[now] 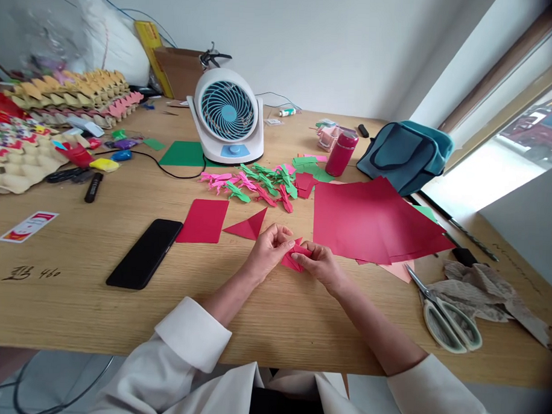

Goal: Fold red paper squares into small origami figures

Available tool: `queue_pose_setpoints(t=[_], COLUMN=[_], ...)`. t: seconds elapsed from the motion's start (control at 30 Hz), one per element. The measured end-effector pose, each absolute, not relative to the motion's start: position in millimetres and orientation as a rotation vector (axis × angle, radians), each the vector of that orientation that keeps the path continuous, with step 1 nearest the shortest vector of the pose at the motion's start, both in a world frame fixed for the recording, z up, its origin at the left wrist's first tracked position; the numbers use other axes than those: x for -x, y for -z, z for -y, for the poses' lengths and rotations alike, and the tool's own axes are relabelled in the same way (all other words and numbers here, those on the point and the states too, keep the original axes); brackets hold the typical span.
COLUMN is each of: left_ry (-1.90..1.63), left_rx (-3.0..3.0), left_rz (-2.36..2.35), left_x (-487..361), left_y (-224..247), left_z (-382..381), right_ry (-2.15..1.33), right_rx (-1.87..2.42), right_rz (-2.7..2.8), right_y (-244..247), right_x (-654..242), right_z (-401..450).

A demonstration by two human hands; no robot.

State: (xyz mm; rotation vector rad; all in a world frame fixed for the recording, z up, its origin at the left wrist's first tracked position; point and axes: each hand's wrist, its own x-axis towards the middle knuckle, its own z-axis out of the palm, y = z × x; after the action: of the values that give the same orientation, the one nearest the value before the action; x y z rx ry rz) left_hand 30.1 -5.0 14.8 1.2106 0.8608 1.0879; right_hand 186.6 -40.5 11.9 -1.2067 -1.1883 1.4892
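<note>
A small folded red paper [294, 263] is held between both hands above the wooden table. My left hand [271, 248] pinches its upper left part with thumb and fingers. On its right side, my right hand [320, 264] grips a folded edge. A red paper triangle [248, 226] lies just beyond my left hand, beside a flat red rectangular sheet [203, 221]. Farther back is a pile of folded pink, green and red paper figures [259, 183]. Large red sheets [357, 219] lie to the right of my hands.
A black phone [144, 254] lies at the left, scissors [448, 319] at the right by a crumpled cloth [476, 289]. Behind stand a white fan [229, 112], a red bottle [342, 154] and a teal bag [402, 156]. Egg trays [28, 156] fill the far left.
</note>
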Motion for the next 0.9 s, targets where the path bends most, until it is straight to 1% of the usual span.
queue_pose_setpoints(t=[0.2, 0.5, 0.7, 0.9], left_ry=[-1.046, -0.959, -1.032, -1.076], left_rx=[-1.041, -1.289, -1.29, -1.085], left_rz=[-0.862, -0.904, -0.953, -0.969], left_x=[-32.4, -32.4, -31.8, -33.3], left_y=[-16.4, -13.3, -14.0, -9.1], left_z=[7.1, 7.6, 7.5, 6.0], right_ry=[-1.514, -1.447, -1.436, -1.539], right_rx=[1.15, 1.146, 1.173, 1.192], right_rz=[1.105, 1.114, 1.15, 1.216], right_y=[0.6, 0.7, 4.5, 2.1], right_x=[-183.9, -184.6, -184.5, -184.8], right_z=[44.5, 48.0, 47.9, 51.4])
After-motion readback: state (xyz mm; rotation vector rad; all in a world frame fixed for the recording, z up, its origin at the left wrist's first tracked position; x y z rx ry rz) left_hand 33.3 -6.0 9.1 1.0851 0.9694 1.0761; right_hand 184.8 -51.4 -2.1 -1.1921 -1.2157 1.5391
